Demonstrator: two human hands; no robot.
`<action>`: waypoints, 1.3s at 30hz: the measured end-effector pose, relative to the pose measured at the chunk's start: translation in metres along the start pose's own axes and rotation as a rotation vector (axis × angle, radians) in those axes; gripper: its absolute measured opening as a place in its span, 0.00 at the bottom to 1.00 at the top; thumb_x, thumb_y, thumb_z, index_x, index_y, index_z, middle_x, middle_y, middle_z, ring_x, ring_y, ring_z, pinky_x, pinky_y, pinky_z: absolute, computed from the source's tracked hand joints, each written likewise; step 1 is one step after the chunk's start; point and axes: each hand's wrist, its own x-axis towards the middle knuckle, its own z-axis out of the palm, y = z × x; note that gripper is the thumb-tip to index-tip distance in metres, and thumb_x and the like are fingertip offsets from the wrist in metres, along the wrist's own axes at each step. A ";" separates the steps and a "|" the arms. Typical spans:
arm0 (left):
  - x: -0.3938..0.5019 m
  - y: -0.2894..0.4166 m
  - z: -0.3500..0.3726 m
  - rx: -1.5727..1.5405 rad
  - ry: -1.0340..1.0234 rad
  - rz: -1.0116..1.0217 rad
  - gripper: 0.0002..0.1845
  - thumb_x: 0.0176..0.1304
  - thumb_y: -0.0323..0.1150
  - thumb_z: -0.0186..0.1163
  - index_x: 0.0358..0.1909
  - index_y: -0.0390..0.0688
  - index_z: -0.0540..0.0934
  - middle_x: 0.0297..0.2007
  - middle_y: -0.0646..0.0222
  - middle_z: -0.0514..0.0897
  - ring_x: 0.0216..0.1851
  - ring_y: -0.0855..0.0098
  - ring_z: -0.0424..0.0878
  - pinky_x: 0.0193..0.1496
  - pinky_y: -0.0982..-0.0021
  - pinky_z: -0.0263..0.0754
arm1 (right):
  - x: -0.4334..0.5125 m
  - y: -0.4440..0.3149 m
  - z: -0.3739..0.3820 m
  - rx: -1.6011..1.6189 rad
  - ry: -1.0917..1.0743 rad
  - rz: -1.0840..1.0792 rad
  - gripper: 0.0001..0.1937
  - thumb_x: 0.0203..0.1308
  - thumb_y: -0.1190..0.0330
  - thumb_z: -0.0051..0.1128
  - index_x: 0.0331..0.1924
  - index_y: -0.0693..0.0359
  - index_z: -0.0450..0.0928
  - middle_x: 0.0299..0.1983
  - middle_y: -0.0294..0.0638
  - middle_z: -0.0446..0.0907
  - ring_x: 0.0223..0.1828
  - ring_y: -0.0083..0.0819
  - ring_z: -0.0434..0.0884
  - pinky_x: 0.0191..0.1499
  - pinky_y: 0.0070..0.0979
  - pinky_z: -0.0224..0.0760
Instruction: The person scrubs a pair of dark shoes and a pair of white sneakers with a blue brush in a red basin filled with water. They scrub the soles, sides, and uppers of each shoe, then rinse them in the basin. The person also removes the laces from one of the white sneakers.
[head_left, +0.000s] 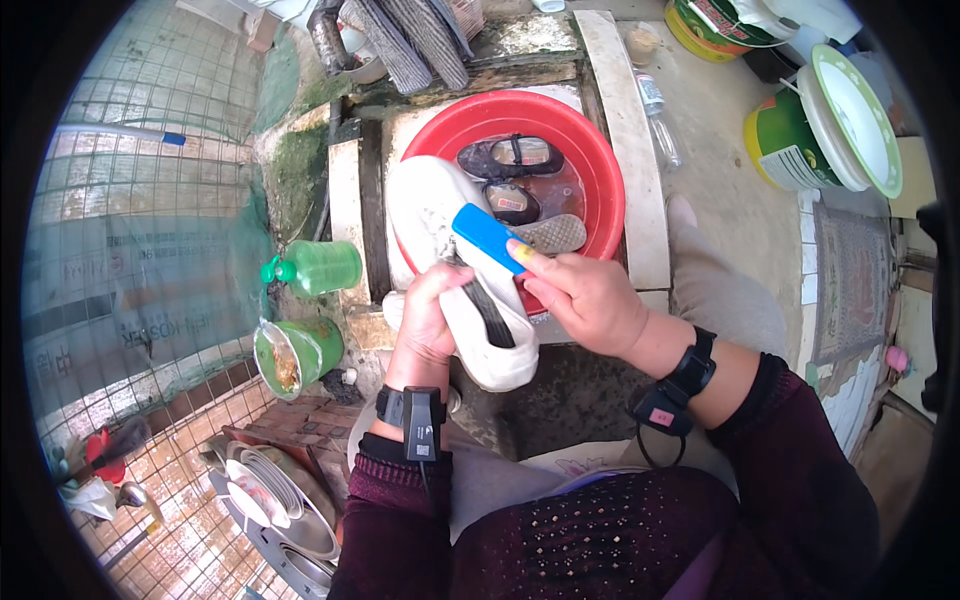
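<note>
My left hand (433, 306) grips a white shoe (427, 195) by its side near the ankle opening, its toe pointing away from me. In my right hand (592, 300) is a brush with a blue plastic back (487, 236), laid across the top of the shoe; its bristles are hidden underneath. Below and beyond the shoe stands a red plastic basin (611, 195) holding some water. A dark strapped shoe (480, 159), a second dark shoe (517, 215) and a pale shoe with a patterned sole (559, 234) lie in it.
Left of the basin are a green pump bottle (326, 268) and a green tub (322, 349). A wire mesh fence (165, 187) runs along the left. Plates (262, 487) are stacked at lower left. On the right stand a clear plastic bottle (661, 139) and a green-yellow bucket (787, 139) topped by a basin (855, 112).
</note>
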 end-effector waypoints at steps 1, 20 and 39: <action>0.001 -0.003 0.001 0.103 0.102 0.025 0.28 0.54 0.25 0.59 0.59 0.29 0.74 0.49 0.52 0.84 0.49 0.57 0.85 0.56 0.56 0.81 | 0.007 -0.001 -0.005 -0.156 -0.114 0.045 0.21 0.69 0.62 0.56 0.64 0.51 0.76 0.28 0.45 0.82 0.28 0.44 0.83 0.29 0.38 0.74; 0.004 -0.022 -0.006 -0.101 0.068 -0.015 0.30 0.64 0.37 0.65 0.64 0.34 0.69 0.52 0.53 0.82 0.50 0.57 0.85 0.57 0.56 0.82 | 0.012 -0.011 -0.002 0.072 -0.226 0.147 0.20 0.71 0.59 0.55 0.65 0.49 0.76 0.36 0.52 0.85 0.34 0.47 0.86 0.35 0.38 0.77; 0.010 -0.023 0.012 0.272 0.030 0.099 0.32 0.59 0.27 0.71 0.64 0.33 0.70 0.55 0.58 0.81 0.53 0.65 0.83 0.58 0.63 0.80 | 0.023 -0.004 -0.003 0.344 -0.198 0.455 0.52 0.49 0.75 0.67 0.76 0.68 0.43 0.64 0.60 0.71 0.64 0.43 0.76 0.66 0.33 0.70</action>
